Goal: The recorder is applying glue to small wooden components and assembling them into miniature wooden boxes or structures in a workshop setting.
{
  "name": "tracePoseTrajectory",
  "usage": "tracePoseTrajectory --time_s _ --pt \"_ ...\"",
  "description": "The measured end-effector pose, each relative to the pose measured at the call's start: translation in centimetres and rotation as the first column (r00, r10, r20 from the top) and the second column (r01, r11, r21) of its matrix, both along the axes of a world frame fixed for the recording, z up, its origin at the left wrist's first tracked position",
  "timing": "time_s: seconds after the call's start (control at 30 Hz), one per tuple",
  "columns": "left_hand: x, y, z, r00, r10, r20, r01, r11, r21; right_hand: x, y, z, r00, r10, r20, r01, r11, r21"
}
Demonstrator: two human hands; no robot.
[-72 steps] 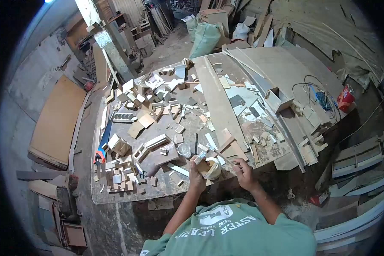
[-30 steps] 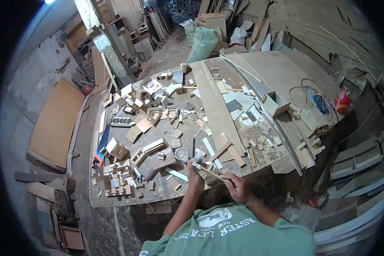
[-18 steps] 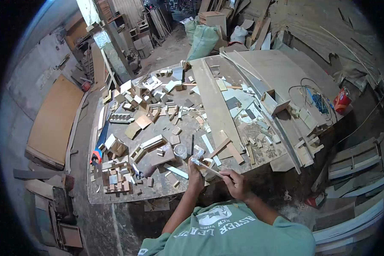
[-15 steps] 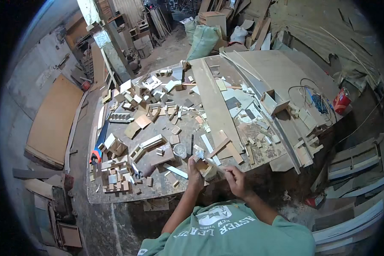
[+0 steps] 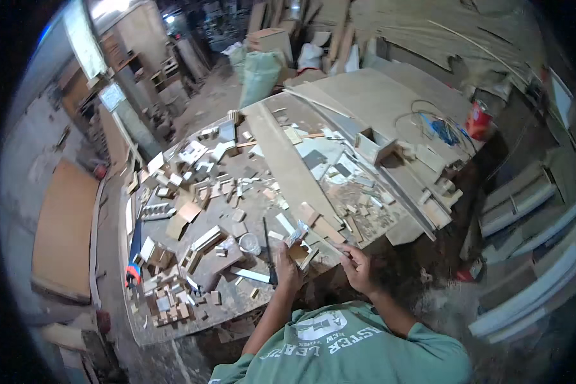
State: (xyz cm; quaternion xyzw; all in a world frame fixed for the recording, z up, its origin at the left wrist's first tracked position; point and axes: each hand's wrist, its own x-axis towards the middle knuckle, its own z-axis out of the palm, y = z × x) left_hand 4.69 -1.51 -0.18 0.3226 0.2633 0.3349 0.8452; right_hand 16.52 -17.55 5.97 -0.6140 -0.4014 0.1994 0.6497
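My left hand (image 5: 289, 269) is closed around a small open wooden box (image 5: 298, 251) at the table's near edge, its fingers partly hidden. A thin pale wooden strip (image 5: 329, 246) is pinched in my right hand (image 5: 358, 269). The strip slants from those fingers toward the far side of the box; whether it touches the box I cannot tell. A shiny crumpled bit lies by the box's far rim. Just left of my left hand lies a long thin dark tool (image 5: 268, 249). A round tub with pale contents (image 5: 249, 243) stands beyond it.
Wood offcuts (image 5: 173, 301) and small blocks litter the table's left half. A long board (image 5: 288, 160) crosses the middle. At the right are an open wooden box (image 5: 374, 146), long strips, a blue cable bundle (image 5: 445, 133) and a red can (image 5: 478, 120). A post (image 5: 118, 96) rises at the back left.
The view has turned, so the table appears shifted left. The strip in my right hand now angles farther beyond the box. More of the dark tool shows beside my left hand.
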Motion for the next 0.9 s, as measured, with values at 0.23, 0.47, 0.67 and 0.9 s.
tracePoseTrajectory --time_s 0.23,0.47,0.67,0.9 --pt "3.9 -1.4 0.9 0.974 -0.223 0.024 0.224 0.974 -0.022 -1.8 -2.1 -0.8 0.962 -0.245 0.122 0.252 0.967 -0.042" --pt "2.6 -1.8 4.4 0.902 -0.414 0.122 0.425 0.902 -0.08 -8.6 -3.0 1.2 0.888 -0.431 0.162 0.429 0.902 0.05" --pt "-1.4 -1.7 5.1 0.886 -0.433 -0.163 0.428 0.901 -0.066 -12.2 -3.7 3.9 0.82 -0.554 0.146 0.569 0.816 -0.099" --pt "-4.6 -1.9 3.5 0.856 -0.516 -0.021 0.515 0.856 -0.046 -17.3 -2.3 1.4 0.811 -0.561 0.167 0.58 0.808 -0.103"
